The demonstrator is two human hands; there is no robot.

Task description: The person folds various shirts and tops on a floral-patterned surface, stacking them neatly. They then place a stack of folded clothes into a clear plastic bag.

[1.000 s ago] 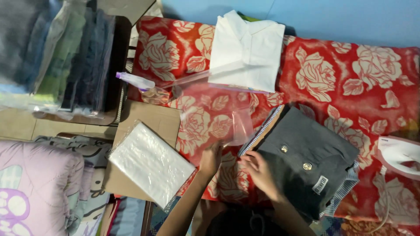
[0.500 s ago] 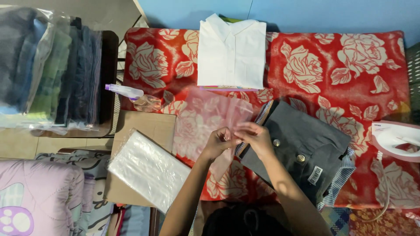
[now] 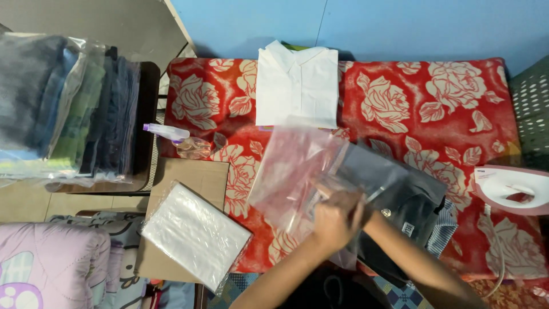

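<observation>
— Where is the clear plastic bag [image 3: 294, 169] now?

— It is lifted a little above the red flowered cover [image 3: 434, 109], and its body spreads up and to the left from the hands. The open edge is at the lower right, just where the hands meet.

— And the dark folded garment [image 3: 394, 197]?

— It lies to the right of the bag, touching its mouth. Its long axis goes from upper left to lower right, so one end points into the opening.

— Which hand is nearer?

— The left hand [image 3: 334, 223] is pinched closed on the bag's edge. The right hand [image 3: 357, 209] is just beside it, against the garment; if its grip is closed I cannot tell, it is blurred. Both forearms come up from the bottom edge.

— Anything else near?

— A white folded shirt [image 3: 297, 86] lies further up, well apart.
</observation>
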